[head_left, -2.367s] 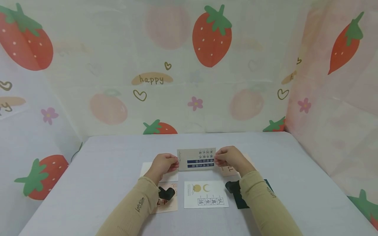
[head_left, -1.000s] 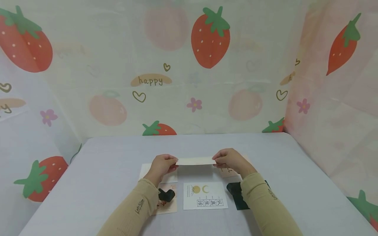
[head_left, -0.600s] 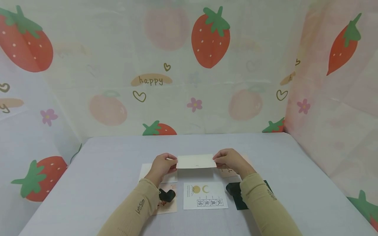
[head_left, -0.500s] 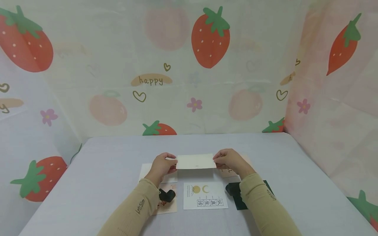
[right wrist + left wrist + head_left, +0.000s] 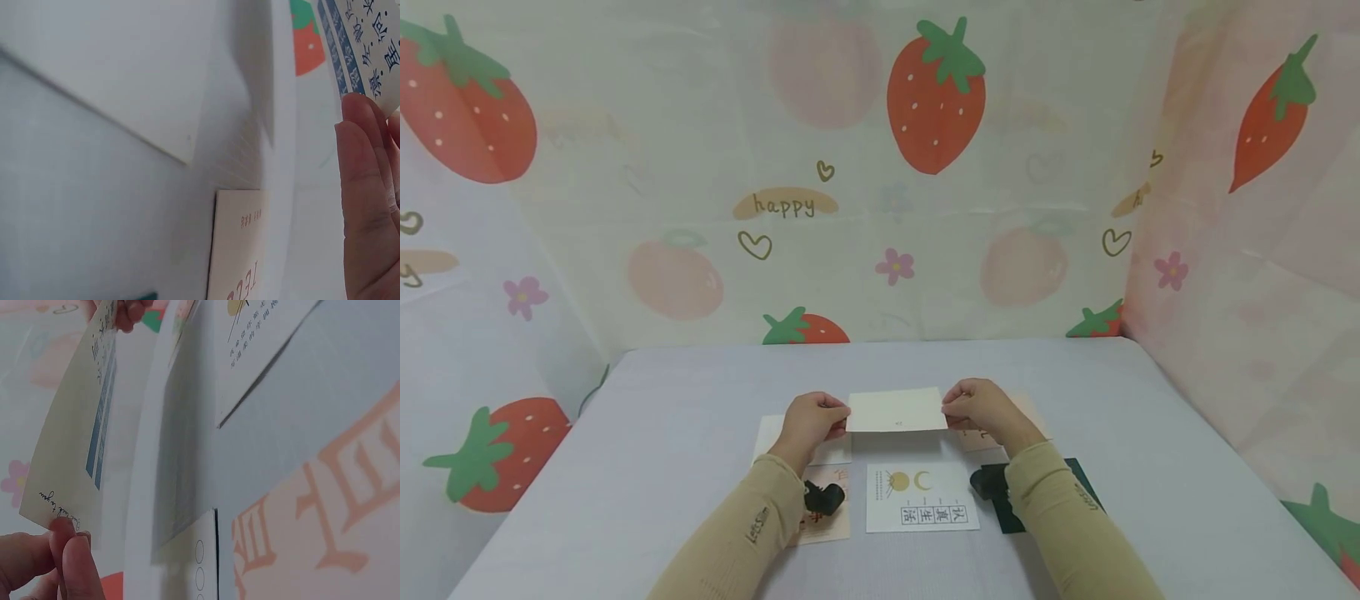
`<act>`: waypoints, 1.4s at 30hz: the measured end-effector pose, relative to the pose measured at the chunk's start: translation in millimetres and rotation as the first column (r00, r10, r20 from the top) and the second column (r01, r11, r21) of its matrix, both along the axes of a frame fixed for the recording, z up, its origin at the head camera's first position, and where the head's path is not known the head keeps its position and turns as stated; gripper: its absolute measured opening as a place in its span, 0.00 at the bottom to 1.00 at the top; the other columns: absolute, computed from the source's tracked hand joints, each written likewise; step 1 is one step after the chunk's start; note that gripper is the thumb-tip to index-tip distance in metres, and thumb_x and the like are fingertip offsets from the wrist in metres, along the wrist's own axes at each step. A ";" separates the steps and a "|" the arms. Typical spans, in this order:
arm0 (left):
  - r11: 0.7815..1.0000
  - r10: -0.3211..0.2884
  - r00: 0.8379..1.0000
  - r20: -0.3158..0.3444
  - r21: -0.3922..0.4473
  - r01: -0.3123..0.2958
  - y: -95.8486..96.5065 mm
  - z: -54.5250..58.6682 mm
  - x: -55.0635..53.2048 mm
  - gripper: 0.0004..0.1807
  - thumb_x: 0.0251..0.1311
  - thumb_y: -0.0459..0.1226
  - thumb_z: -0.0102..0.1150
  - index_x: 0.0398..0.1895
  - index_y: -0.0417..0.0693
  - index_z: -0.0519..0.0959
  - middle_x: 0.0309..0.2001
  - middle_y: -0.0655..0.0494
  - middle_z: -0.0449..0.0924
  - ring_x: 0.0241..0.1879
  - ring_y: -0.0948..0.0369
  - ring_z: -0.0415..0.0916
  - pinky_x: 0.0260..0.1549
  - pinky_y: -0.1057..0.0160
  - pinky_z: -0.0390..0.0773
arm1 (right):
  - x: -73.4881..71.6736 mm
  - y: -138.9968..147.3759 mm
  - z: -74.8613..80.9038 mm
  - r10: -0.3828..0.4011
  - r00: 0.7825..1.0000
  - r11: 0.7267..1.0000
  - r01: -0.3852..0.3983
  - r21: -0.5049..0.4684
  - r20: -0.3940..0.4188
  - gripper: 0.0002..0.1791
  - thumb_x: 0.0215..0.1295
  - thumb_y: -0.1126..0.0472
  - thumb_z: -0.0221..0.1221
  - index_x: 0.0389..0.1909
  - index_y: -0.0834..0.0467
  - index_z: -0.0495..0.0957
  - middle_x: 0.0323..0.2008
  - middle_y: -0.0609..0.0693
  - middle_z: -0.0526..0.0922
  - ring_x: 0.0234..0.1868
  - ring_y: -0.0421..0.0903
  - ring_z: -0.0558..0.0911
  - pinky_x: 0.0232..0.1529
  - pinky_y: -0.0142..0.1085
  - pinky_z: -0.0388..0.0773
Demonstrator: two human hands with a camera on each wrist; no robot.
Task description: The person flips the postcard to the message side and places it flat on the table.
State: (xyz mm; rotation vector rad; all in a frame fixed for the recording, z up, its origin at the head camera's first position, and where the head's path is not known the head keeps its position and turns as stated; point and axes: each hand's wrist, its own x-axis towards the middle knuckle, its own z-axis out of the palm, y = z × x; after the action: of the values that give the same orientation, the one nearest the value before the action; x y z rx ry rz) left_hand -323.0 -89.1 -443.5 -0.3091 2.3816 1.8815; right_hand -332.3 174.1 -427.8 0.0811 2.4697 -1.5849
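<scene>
A cream card [image 5: 897, 410] is held up above the table between my two hands, its plain side toward the head camera. My left hand [image 5: 812, 423] pinches its left edge and my right hand [image 5: 987, 410] pinches its right edge. In the left wrist view the card's [image 5: 69, 450] other side shows dark writing and blue bars. Below it on the table lies a white card [image 5: 922, 497] with a sun, a moon and boxed characters. A pale card [image 5: 831, 452] lies under my left hand, and a pinkish card [image 5: 981, 439] by my right hand is partly covered.
An orange-lettered card [image 5: 820, 533] lies under my left forearm and a dark green card [image 5: 1011, 515] under the right one, both partly hidden. A white cloth covers the table [image 5: 700, 392]. Strawberry-print curtains [image 5: 865, 217] stand behind and at both sides.
The held card showed its printed side 2.4 s ago, was nearly edge-on at 1.0 s, and now faces the head camera with its plain side. Both hands keep their pinch at its edges.
</scene>
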 end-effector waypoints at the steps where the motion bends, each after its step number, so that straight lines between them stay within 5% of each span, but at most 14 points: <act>1: 1.000 0.002 1.000 -0.003 -0.003 -0.002 -0.2 0.1 0.1 0.07 0.53 0.33 0.62 0.33 0.38 0.79 0.29 0.50 0.78 0.25 0.62 0.76 0.26 0.67 0.80 | 0.1 -0.5 0.0 -0.004 1.000 1.000 0.004 -0.002 0.002 0.06 0.56 0.66 0.61 0.34 0.62 0.76 0.31 0.54 0.81 0.30 0.46 0.82 0.34 0.37 0.80; 24: 0.997 -0.007 0.997 0.082 -0.079 0.014 0.2 0.8 0.5 0.07 0.57 0.34 0.57 0.36 0.40 0.81 0.31 0.50 0.81 0.27 0.62 0.78 0.29 0.66 0.80 | -4.8 -2.9 -5.2 -0.039 0.999 0.998 0.038 0.050 0.011 0.05 0.55 0.68 0.61 0.33 0.63 0.76 0.30 0.55 0.81 0.29 0.46 0.81 0.32 0.35 0.80; 42: 0.992 -0.076 0.991 0.113 -0.093 0.087 -0.6 -4.9 6.0 0.08 0.58 0.33 0.56 0.37 0.38 0.81 0.27 0.52 0.81 0.24 0.64 0.77 0.23 0.70 0.76 | 2.4 -1.2 -4.6 -0.030 0.997 0.998 0.026 0.065 0.064 0.03 0.56 0.69 0.60 0.32 0.63 0.77 0.29 0.55 0.81 0.29 0.45 0.82 0.31 0.34 0.80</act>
State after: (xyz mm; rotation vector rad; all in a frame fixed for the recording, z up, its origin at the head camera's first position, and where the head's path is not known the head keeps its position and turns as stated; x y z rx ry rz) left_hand -317.0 -89.7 -448.4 -0.3085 2.3804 1.6720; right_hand -329.9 172.9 -432.4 0.1748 2.4795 -1.4896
